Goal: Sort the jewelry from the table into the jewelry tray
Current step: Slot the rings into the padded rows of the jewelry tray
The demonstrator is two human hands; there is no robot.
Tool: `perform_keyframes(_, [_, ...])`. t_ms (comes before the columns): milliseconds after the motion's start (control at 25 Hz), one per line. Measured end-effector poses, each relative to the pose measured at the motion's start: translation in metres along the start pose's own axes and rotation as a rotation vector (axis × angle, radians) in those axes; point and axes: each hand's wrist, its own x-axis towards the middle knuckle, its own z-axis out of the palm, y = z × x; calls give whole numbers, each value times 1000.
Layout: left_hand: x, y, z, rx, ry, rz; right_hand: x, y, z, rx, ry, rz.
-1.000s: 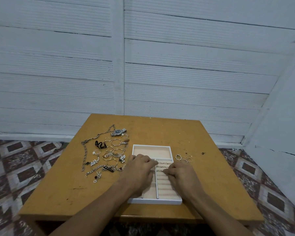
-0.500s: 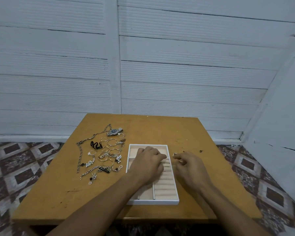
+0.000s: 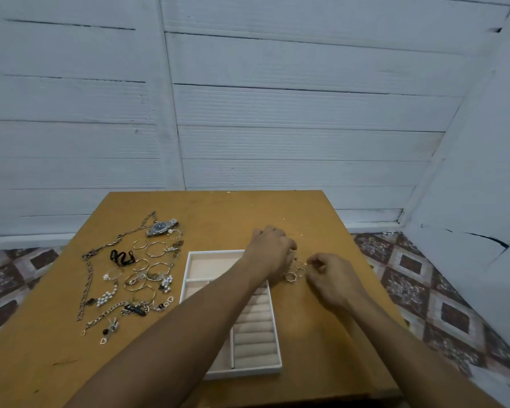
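Note:
The white jewelry tray (image 3: 189, 269) with beige lining and ring rolls lies at the table's middle. My left forearm crosses over it. My left hand (image 3: 270, 254) hovers just past the tray's far right corner, its fingers curled down over a small cluster of gold rings (image 3: 294, 273); its fingertips are hidden. My right hand (image 3: 334, 279) sits to the right of the rings, thumb and forefinger pinched on what looks like a small ring. To the tray's left lie a wristwatch (image 3: 162, 227), a long chain necklace (image 3: 86, 279), bangles (image 3: 156, 249) and pearl pieces (image 3: 106, 298).
The brown wooden table (image 3: 321, 334) stands against a white plank wall. A black hair tie (image 3: 121, 257) and a chain bracelet (image 3: 106, 315) lie among the pile on the left. Patterned floor tiles show on both sides.
Both hands have left the tray's ring rolls and moved to the right and farther away, to the rings on the table. The camera has tilted down and moved closer.

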Motion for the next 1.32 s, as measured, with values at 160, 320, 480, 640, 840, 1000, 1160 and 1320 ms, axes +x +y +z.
perform_keyframes(160, [31,-3,11,57,-127,13,11,3,7,-6,-8,-34])
perform_keyframes(320, [46,-4,16,28,-130,45,14,8,8,-16,-65,-83])
perform_keyframes(480, [53,-8,20,-35,-141,29,15,6,11,-11,-74,-63])
perform_keyframes(640, [51,-10,22,-77,-114,20,13,3,10,52,-51,-46])
perform_keyframes(840, [42,-9,19,-142,-55,47,9,0,4,100,-16,-36])
perform_keyframes(1000, [36,-9,11,-167,-11,40,6,-2,0,124,-16,-24])
perform_keyframes(1160, [26,-15,2,-259,26,23,0,-7,-3,137,16,-32])
perform_keyframes(1320, [6,-26,-7,-341,70,25,-7,-16,-7,175,37,-27])
